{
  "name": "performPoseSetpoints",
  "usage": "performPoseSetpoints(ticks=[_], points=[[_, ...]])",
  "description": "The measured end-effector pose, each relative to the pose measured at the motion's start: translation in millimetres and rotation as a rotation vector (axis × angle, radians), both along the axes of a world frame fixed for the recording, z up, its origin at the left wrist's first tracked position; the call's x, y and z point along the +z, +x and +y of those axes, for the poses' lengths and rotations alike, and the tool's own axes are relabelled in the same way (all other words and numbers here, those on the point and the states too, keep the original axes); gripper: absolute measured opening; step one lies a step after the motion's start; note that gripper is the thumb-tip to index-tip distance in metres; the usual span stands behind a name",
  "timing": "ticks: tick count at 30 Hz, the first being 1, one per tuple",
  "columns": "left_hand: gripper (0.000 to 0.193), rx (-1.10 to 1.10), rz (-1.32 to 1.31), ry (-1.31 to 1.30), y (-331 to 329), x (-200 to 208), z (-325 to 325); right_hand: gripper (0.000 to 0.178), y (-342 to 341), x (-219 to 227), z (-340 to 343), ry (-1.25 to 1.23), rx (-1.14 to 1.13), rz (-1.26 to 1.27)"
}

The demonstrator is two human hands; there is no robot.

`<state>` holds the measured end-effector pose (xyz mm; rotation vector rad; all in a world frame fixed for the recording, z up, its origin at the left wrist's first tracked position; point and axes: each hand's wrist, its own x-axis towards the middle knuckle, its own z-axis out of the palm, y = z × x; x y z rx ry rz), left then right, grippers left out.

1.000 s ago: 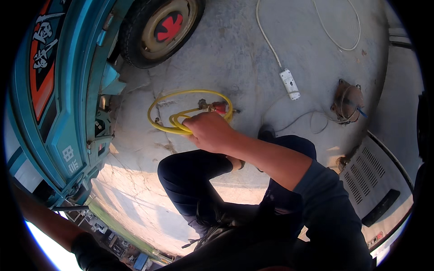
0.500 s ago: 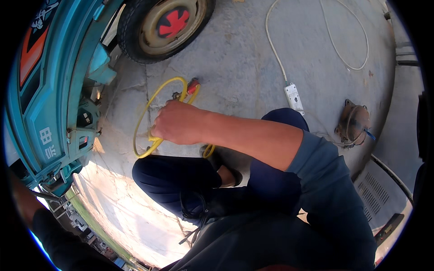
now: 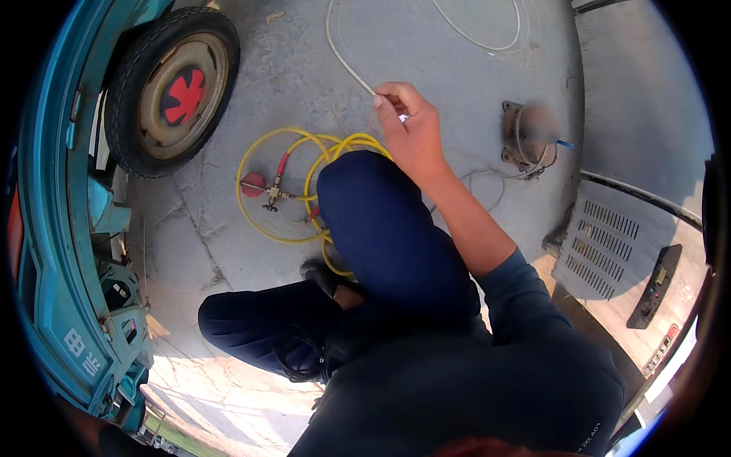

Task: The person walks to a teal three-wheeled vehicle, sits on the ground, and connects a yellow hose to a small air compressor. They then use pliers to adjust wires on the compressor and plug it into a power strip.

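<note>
My right hand [image 3: 411,131] pinches a white cable [image 3: 349,70] between thumb and fingers, just above my raised knee. A small bit of white shows between the fingers; the power strip on that cable is otherwise hidden by the hand. Left of the knee, a coiled yellow hose [image 3: 358,140] lies on the concrete. Joined to it is a brass valve fitting [image 3: 272,193] with a red round piece [image 3: 253,184] beside it. My left hand is out of view; only a dark part of that arm shows at the lower left rim.
A teal vehicle [image 3: 57,305] with a black-tyred wheel [image 3: 183,95] stands on the left. At the right sits a rusty round metal unit [image 3: 525,137], partly blurred, with a thin wire [image 3: 499,177] by it. Beyond it is a pale cabinet with a slotted panel [image 3: 605,247].
My right hand has let go of the yellow hose and moved right to the white cable. The hose now lies coiled on the ground. The view has turned to the right.
</note>
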<state>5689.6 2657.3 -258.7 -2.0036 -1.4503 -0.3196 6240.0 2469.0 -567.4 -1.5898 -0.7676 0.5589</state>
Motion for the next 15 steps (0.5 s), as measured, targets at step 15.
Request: performPoseSetpoints(ticks=[15], points=[[0.049,-0.342,0.095,-1.194,125,-301,-184,0.016,25,-170,-236,-0.954,-0.085,-0.098]])
